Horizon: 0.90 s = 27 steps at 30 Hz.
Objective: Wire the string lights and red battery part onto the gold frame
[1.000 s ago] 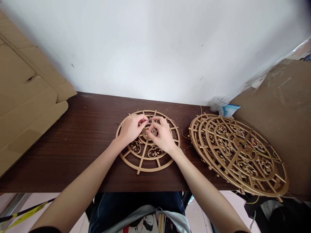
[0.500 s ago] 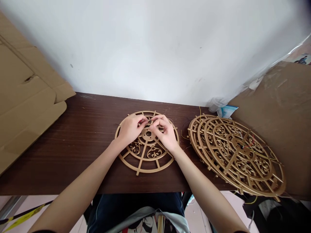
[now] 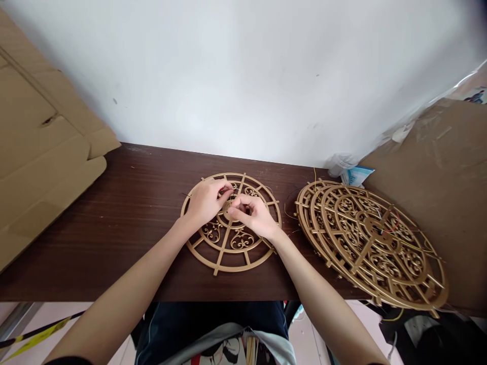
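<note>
A round gold openwork frame [image 3: 231,268], with scroll ornaments and a ring at its hub, lies flat on the dark wooden table [image 3: 114,228]. Over its upper left part, my left hand [image 3: 207,199] is closed in a pinch of thumb and forefinger. My right hand [image 3: 255,215] is pinched too, just right of the left one and above the hub. Something thin, perhaps a wire, seems to be between the fingertips, but it is too small to make out. Both hands cover part of the hub and the scrollwork.
To the right, several similar gold frames [image 3: 375,248] are stacked, overhanging the table's front edge, with coloured wires on top. Behind them are a clear plastic cup [image 3: 340,165] and a blue-white packet [image 3: 357,175]. Cardboard stands at left [image 3: 45,147] and right [image 3: 449,192]; a white wall [image 3: 213,76] rises behind.
My right hand has moved down and slightly left, from the frame's upper scrollwork to over the hub. My left hand stays nearly where it was, still pinched.
</note>
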Motion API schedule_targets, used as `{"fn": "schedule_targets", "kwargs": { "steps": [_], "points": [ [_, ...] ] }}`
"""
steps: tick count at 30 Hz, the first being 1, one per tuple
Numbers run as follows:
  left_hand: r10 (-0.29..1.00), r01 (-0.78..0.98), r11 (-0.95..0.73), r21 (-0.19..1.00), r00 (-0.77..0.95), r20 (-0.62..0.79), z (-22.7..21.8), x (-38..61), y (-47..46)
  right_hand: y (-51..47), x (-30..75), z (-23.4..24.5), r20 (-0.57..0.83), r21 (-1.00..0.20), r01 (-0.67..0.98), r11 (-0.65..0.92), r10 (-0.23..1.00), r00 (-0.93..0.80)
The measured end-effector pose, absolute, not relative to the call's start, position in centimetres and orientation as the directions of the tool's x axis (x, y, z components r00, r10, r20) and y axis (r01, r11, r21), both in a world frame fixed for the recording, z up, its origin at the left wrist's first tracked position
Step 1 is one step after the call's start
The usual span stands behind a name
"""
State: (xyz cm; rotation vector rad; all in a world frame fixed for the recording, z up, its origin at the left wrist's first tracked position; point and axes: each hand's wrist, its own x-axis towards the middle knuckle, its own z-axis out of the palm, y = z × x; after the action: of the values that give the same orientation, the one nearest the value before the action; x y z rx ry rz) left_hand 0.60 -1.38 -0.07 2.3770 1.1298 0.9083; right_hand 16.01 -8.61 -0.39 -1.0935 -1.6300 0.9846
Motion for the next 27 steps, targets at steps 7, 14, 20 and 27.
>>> {"fn": "schedule_targets", "kwargs": {
  "steps": [7,14,20,27],
  "points": [
    [0.807,0.580,-0.588,0.564,0.473,0.355,0.1,0.6,-1.5,-8.6,15.8,-0.7,0.243,-0.900,0.270,0.342,0.908,-0.340],
    [0.802,0.589,-0.595,0.547,0.479,0.356,0.1,0.5,-1.5,-8.7,16.4,-0.1,0.216,-0.954,0.135,0.269,0.924,-0.314],
    [0.810,0.616,-0.586,0.527,0.470,0.351,0.1,0.6,-1.5,-8.7,17.7,0.7,0.238,-0.969,-0.113,0.221,0.957,-0.165],
    [0.799,0.590,-0.599,0.542,0.485,0.355,0.2,0.7,-1.6,-8.1,18.8,0.6,0.273,-0.886,-0.383,0.262,0.962,0.025]
  ]
}}
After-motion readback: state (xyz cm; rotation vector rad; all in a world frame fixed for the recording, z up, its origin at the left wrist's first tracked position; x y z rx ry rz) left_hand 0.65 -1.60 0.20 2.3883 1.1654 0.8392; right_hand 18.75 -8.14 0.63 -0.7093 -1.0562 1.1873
